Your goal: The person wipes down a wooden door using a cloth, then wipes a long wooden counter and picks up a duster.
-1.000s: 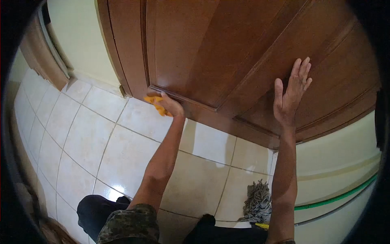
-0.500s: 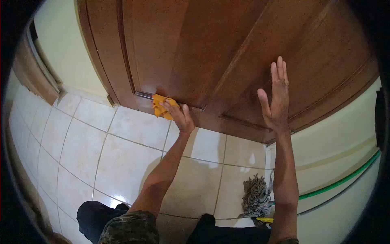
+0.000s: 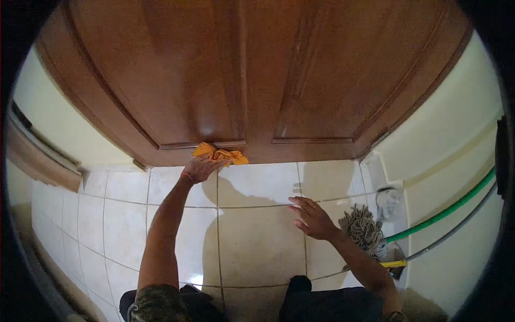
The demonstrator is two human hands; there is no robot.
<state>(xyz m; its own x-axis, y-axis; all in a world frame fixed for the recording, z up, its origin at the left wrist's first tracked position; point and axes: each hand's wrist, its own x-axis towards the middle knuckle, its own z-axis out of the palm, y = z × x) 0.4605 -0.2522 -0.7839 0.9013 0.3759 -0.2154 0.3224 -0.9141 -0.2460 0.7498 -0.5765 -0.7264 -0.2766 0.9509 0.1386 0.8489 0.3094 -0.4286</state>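
An orange cloth (image 3: 228, 156) lies bunched against the bottom rail of the brown wooden door (image 3: 263, 80), just under the lower moulding of its left panel. My left hand (image 3: 200, 167) holds this cloth, fingers pressed on it, with a thin red band at the wrist. Away from the door, my right hand (image 3: 314, 217) hovers over the floor tiles with its fingers apart and nothing in it. Its shadow falls on the tiles.
A grey string mop head (image 3: 363, 228) rests on the tiled floor (image 3: 261, 236) right of my right hand. Beside it are a green pole (image 3: 445, 212), a grey pole (image 3: 456, 231) and a yellow piece (image 3: 394, 263). Pale walls flank the door.
My right hand has left the door and come down over the floor. My left hand has shifted its hold on the cloth along the door's bottom. The view has turned, showing the door straighter.
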